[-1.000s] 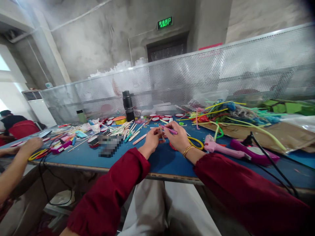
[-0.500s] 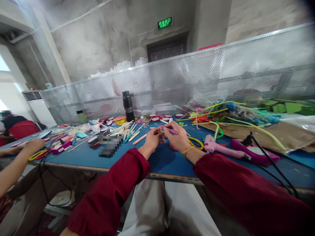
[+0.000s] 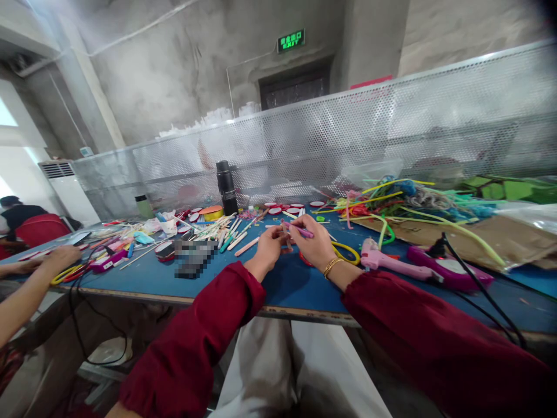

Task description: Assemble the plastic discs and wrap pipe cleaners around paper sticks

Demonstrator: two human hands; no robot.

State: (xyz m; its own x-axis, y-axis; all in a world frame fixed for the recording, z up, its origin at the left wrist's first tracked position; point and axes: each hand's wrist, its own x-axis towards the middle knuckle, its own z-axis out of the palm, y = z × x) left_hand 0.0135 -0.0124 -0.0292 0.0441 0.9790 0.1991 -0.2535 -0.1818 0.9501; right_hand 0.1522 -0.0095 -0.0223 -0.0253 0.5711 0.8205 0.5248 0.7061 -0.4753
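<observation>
Blue tabletop [image 3: 148, 281] underneath; your left hand [image 3: 268, 247] pinches a brownish piece [image 3: 286, 232], your right hand [image 3: 317, 241], just beside, grips a purple stick [image 3: 307, 233]. Pressed hard, it could slip into your left fingers; drifting right could knock the pink glue gun [image 3: 395, 262].

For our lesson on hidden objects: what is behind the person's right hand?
Behind the right hand, a yellow loop shows on one side and a red curve on the other. The hand covers what lies between, so whether they join is hidden.
</observation>
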